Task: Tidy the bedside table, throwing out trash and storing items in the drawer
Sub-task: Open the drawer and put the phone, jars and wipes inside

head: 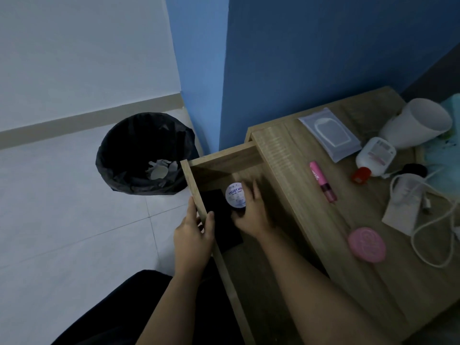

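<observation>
The wooden drawer (194, 185) of the bedside table (286, 165) stands pulled out. My left hand (194, 235) grips its front panel, fingers outside and thumb inside. Inside the drawer my right hand (251, 215) holds a round cream jar (235, 194) with a white lid, beside a flat black object (219, 217) on the drawer floor. On the tabletop lie a pink lip tube (322, 181), a pink round compact (367, 244), a wipes pack (329, 134), a white bottle with a red cap (373, 156) and a white charger with cable (408, 202).
A bin lined with a black bag (144, 155) stands on the tiled floor left of the drawer, with crumpled paper inside. A white lamp (418, 123) lies at the table's far right. Blue walls rise behind the table. My dark-clad leg (119, 312) is at the bottom.
</observation>
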